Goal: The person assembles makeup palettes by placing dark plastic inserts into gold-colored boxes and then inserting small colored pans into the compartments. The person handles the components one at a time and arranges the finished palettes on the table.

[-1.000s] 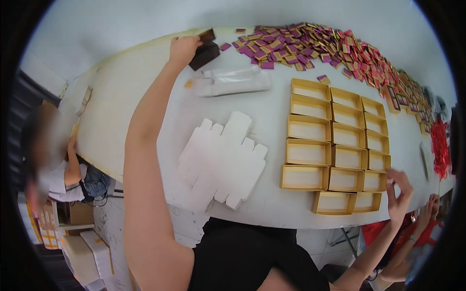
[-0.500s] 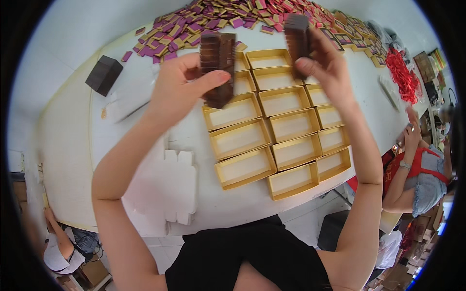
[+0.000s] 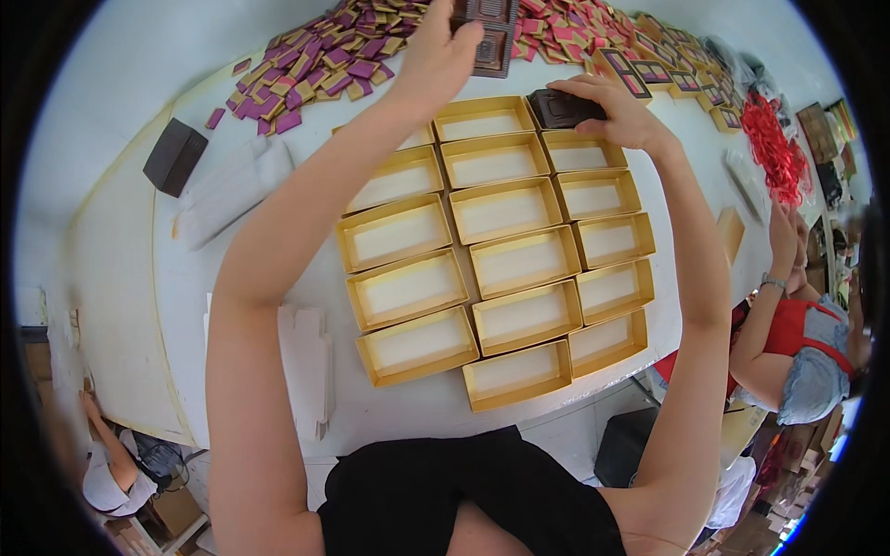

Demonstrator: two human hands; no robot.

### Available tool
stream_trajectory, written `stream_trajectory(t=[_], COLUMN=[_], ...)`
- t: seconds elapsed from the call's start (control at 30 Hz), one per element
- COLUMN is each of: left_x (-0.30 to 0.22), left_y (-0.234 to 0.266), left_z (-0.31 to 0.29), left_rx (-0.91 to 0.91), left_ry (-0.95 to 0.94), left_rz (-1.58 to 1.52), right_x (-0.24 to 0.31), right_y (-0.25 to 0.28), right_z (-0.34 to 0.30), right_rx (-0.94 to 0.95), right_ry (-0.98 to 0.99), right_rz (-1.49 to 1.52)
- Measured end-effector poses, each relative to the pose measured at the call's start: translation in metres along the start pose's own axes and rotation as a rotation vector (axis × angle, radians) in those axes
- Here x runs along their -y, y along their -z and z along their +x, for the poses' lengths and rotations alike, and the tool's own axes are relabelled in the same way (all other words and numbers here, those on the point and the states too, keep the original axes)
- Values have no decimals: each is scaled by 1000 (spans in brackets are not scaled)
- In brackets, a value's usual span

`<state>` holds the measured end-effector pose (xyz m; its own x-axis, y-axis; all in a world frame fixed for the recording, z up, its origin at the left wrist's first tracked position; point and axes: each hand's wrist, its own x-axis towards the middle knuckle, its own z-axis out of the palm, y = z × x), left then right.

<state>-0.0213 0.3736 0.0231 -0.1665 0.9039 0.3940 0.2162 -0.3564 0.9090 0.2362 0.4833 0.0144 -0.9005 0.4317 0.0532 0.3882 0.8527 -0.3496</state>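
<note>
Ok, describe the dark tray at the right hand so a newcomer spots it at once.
On the white table, find the grid of open gold boxes and go to its far right corner. There, in the right hand, is the dark brown tray. It alone is dark against the gold; another dark tray is in the left hand.

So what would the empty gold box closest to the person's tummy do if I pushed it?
That gold box would probably slide rather than tip, since it's low and wide. It's likely light, because its walls look thin and nothing's inside. It might nudge the neighbouring box, which sits right beside it.
</note>
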Motion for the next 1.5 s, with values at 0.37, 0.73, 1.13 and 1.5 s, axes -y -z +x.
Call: stream_trajectory(t=[0.37,0.73,1.13,1.5], left_x=[46,-10,50,29], left_y=[-63,-63,-52,-48], left_z=[31,46,8,-20], left_rx=[49,691,503,687], left_ry=[385,265,-368,-299], left_rz=[-548,-34,735,601], right_x=[-3,52,33,24], right_y=[-11,43,-4,-17], right_z=[-4,-36,-59,-62], right_rx=[-85,-265,-185,-40], right_ry=[-13,154,-15,-49], right_rz=[118,-142,-111,103])
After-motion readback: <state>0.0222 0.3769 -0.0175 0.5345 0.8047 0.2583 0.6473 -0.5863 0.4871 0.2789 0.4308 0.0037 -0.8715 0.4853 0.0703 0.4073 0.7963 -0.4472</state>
